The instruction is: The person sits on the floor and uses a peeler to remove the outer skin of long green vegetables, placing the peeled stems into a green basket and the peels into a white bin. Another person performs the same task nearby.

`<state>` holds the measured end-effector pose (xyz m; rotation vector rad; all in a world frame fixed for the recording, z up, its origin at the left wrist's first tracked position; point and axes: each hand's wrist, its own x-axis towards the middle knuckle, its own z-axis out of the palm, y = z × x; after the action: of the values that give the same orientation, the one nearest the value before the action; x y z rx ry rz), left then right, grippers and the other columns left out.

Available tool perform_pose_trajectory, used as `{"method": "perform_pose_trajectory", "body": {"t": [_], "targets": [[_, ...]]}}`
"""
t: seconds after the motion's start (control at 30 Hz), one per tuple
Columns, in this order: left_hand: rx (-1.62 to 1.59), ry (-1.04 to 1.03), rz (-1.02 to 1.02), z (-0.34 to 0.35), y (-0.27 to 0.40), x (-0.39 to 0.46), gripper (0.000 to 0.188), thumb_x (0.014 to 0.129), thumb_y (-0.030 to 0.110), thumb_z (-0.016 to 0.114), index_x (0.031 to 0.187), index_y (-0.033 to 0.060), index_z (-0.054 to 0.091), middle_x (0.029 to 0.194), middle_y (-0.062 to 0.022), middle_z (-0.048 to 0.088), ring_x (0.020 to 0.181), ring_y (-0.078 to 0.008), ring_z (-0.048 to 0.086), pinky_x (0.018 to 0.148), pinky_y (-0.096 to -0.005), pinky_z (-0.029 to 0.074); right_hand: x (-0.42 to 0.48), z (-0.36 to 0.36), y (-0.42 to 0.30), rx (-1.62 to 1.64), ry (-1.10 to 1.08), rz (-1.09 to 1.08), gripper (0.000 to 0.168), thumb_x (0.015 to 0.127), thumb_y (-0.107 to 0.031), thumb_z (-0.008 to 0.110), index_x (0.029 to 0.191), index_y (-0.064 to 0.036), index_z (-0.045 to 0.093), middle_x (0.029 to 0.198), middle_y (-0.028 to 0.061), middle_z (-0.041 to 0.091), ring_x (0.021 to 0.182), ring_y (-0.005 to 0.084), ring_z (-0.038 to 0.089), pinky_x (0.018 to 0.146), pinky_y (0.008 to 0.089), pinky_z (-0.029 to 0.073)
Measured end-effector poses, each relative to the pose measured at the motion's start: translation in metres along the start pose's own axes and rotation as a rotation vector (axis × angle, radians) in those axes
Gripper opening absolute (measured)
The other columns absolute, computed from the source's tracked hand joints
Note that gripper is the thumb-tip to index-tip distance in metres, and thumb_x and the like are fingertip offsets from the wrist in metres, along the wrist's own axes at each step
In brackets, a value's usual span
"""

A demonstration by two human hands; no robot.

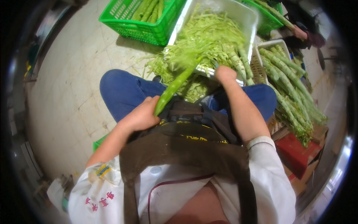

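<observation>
My left hand (pixel 144 113) grips the lower end of a peeled celtuce stem (pixel 177 82), which slants up and away over my lap. The stem's far end reaches a blurred heap of pale green peelings (pixel 207 33). My right hand (pixel 226 74) is closed around a small tool (pixel 216 65); only a bluish bit shows, so I cannot tell whether it is a peeler or a knife. That hand is at the near rim of a white tub (pixel 253 26) holding the peelings. Unpeeled celtuce stems (pixel 236 60) lean in the tub beside the right hand.
A green plastic crate (pixel 131 29) holds peeled stems (pixel 148 11). On the right, a pale basket (pixel 258 65) and a pile of unpeeled stems (pixel 293 86) lie above a red-topped cardboard box (pixel 298 154). Another person's hand (pixel 299 32) holds a stem at upper right.
</observation>
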<state>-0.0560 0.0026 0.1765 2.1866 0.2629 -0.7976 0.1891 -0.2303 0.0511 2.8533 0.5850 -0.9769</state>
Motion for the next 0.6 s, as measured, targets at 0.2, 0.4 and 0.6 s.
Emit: {"method": "perform_pose_trajectory", "body": {"t": [0.2, 0.4, 0.6], "targets": [[0.091, 0.083, 0.041, 0.006, -0.005, -0.008, 0.069, 0.071, 0.009, 0.064, 0.132, -0.0036, 0.034, 0.11, -0.0265, 0.052, 0.104, -0.0408, 0.05, 0.09, -0.0405, 0.042, -0.054, 0.01, -0.055, 0.203, 0.151, -0.477, 0.035, 0.09, -0.038, 0.048, 0.099, -0.006, 0.058, 0.083, 0.0194, 0.065, 0.078, 0.0385, 0.062, 0.072, 0.0464, 0.049], [0.265, 0.114, 0.052, 0.007, 0.0, -0.01, 0.064, 0.07, 0.008, 0.065, 0.127, -0.0043, 0.038, 0.106, -0.0257, 0.054, 0.102, -0.0403, 0.052, 0.086, -0.0416, 0.043, -0.008, 0.005, -0.015, 0.114, 0.09, -0.008, 0.033, 0.091, -0.028, 0.039, 0.102, -0.004, 0.059, 0.095, 0.018, 0.066, 0.087, 0.0325, 0.064, 0.075, 0.0454, 0.05], [0.174, 0.106, 0.043, 0.005, -0.003, -0.011, 0.054, 0.072, 0.01, 0.064, 0.12, -0.0043, 0.043, 0.105, -0.0253, 0.055, 0.1, -0.0398, 0.053, 0.085, -0.0421, 0.044, -0.042, 0.011, -0.044, 0.168, 0.109, -0.38, 0.038, 0.09, -0.039, 0.044, 0.092, -0.004, 0.06, 0.085, 0.0211, 0.065, 0.081, 0.0372, 0.062, 0.071, 0.0468, 0.049]]}}
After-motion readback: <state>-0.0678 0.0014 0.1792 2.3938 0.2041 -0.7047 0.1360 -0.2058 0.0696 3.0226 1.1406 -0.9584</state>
